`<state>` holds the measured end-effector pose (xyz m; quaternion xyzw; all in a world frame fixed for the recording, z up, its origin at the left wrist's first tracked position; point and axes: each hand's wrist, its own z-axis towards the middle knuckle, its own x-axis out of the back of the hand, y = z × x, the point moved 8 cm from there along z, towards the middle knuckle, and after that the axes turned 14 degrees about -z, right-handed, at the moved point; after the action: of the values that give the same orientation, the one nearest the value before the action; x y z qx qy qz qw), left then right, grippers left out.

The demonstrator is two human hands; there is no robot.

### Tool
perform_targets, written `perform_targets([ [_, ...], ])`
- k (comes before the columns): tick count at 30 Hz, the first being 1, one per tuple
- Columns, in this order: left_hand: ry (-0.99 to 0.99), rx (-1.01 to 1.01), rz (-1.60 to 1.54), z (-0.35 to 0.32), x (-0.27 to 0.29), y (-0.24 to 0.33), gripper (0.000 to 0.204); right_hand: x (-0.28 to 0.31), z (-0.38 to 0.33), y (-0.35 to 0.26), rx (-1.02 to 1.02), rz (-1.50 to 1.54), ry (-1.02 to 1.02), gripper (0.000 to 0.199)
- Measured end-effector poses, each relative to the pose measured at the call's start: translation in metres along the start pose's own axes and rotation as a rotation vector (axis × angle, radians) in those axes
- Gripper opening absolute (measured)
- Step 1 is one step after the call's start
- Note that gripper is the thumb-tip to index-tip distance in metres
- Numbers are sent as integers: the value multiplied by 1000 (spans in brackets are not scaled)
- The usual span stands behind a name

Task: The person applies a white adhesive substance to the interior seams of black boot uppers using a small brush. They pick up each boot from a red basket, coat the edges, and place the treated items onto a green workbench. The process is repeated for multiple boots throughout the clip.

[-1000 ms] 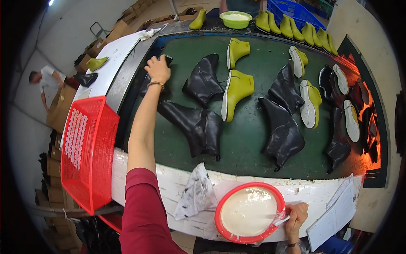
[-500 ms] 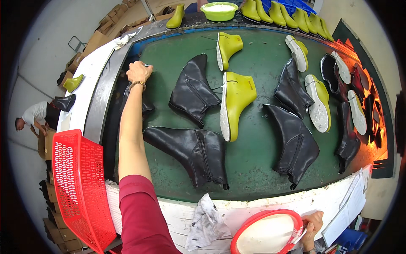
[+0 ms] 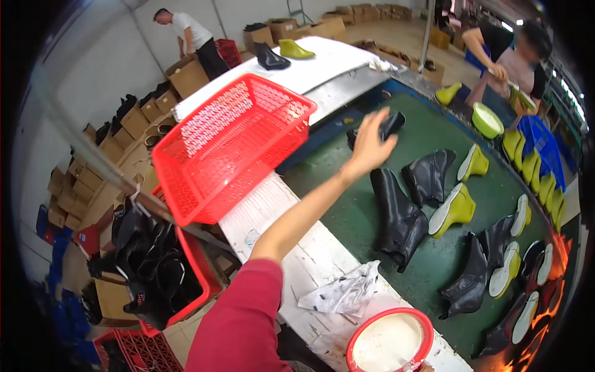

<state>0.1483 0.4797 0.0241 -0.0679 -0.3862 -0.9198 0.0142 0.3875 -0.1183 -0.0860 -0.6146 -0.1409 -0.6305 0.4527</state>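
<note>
My left hand (image 3: 370, 147) reaches across to the far left part of the green work surface (image 3: 338, 204). Its fingers and thumb are around a black boot (image 3: 392, 125), partly hidden behind the hand and slightly blurred. Several other black ankle boots lie on the surface, among them a tall zipped one (image 3: 396, 217) and a shorter one (image 3: 429, 177). Yellow-green shoe lasts (image 3: 457, 211) with pale soles lie between them. At the lower edge, only a sliver of my right hand (image 3: 426, 367) shows beside a red-rimmed tub (image 3: 389, 341) of cream-coloured liquid; its grip is hidden.
A red basket (image 3: 232, 149) stands left of my arm, above a crate of black boots (image 3: 158, 266). A stained cloth (image 3: 344, 290) lies on the white ledge (image 3: 310, 248). Orange heat glows (image 3: 558, 260) at right. A co-worker (image 3: 514, 56) holds a last behind the green bowl (image 3: 487, 121).
My view has swung left, bringing the red basket, the crate and a co-worker into sight. My left hand stays at the surface's far left. My right hand has almost left the picture.
</note>
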Motion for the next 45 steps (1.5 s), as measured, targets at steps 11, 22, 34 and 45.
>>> perform_targets([
  [11,-613,621,829,-224,157,-8,156,-9,-12,53,7,183,208,37],
  [22,-416,757,644,-242,162,12,141,6,-2,29,73,314,262,39],
  [34,-777,581,674,-373,153,131,133,-9,4,45,-38,493,220,39],
  [45,-154,551,86,-258,-24,100,110,14,2,37,-37,486,311,31],
])
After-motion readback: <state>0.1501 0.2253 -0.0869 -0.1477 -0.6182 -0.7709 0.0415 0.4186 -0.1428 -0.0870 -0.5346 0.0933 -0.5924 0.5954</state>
